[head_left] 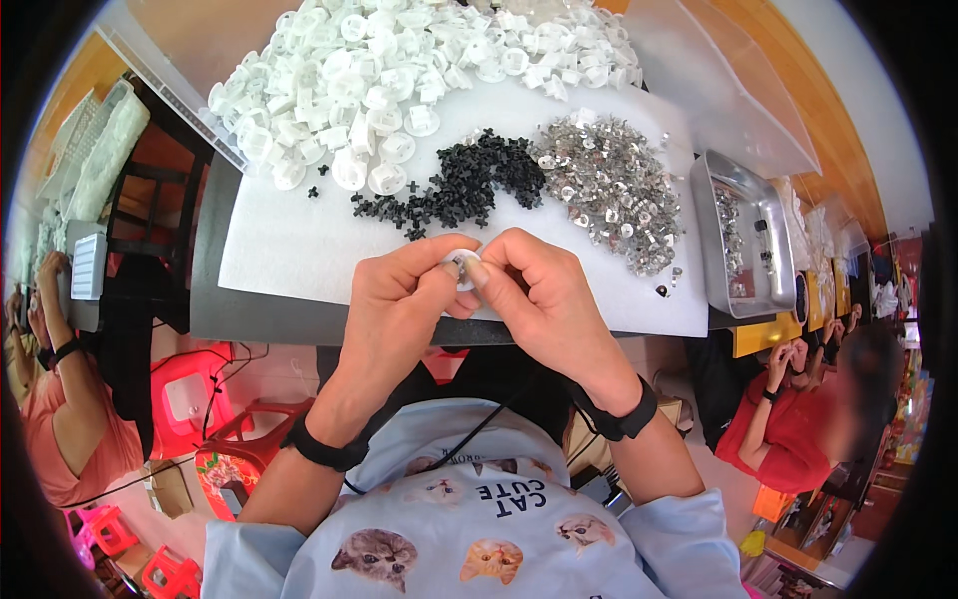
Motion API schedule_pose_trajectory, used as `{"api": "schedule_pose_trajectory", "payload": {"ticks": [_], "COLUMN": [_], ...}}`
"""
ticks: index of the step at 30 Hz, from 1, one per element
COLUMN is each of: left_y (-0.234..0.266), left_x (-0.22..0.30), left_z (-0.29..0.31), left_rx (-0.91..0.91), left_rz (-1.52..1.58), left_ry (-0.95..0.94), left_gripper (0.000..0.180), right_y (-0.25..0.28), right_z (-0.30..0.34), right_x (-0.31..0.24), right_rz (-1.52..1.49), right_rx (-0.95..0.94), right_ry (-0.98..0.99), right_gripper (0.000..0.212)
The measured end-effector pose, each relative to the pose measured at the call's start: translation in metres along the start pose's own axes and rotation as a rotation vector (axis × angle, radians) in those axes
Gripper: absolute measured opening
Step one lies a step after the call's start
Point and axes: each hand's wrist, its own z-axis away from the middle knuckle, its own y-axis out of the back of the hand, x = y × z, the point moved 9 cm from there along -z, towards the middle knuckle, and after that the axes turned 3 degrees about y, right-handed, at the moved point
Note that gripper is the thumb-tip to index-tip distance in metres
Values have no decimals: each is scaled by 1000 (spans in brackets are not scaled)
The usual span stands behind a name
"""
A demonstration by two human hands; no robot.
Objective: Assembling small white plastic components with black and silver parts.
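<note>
Between my two hands, over the near edge of the white sheet, is a small round white plastic part (462, 268). My left hand (404, 290) pinches its left side with thumb and fingers. From the right, the thumb and fingertips of my right hand (539, 295) press on the same part. Something small and dark or metallic shows at its middle, too small to name. Just beyond my hands lie a heap of small black cross-shaped pieces (489, 175) and a heap of small shiny metal pieces (614, 195). Farther back is a large pile of white plastic parts (379, 70).
A white foam sheet (289, 250) covers much of the dark table (225, 309). At the right stands a metal tray (743, 298) with small metal pieces inside. Clear plastic sheeting (738, 80) rises behind. People sit working at both sides; red stools (190, 399) stand at the left.
</note>
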Motion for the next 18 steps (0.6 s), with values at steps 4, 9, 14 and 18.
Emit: {"api": "schedule_pose_trajectory", "payload": {"ticks": [4,9,14,18], "left_y": [2,3,-1,2], "left_x": [0,1,5,2], "left_z": [1,2,2,2], "left_rx": [-21,-4,-2,17], "left_rz": [58,36,-122,-95], "left_ry": [-16,-26,-1,0], "left_gripper": [30,29,26,24], "right_y": [0,-1,2,1], "right_z": [-2,-2,5,2], "right_x": [5,8,10,4], "right_rz": [-65,-64,-115,-39], "right_rx": [1,-9,24,0], "right_ry": [-55,-69,-73,-19], "right_gripper": [20,20,18,21]}}
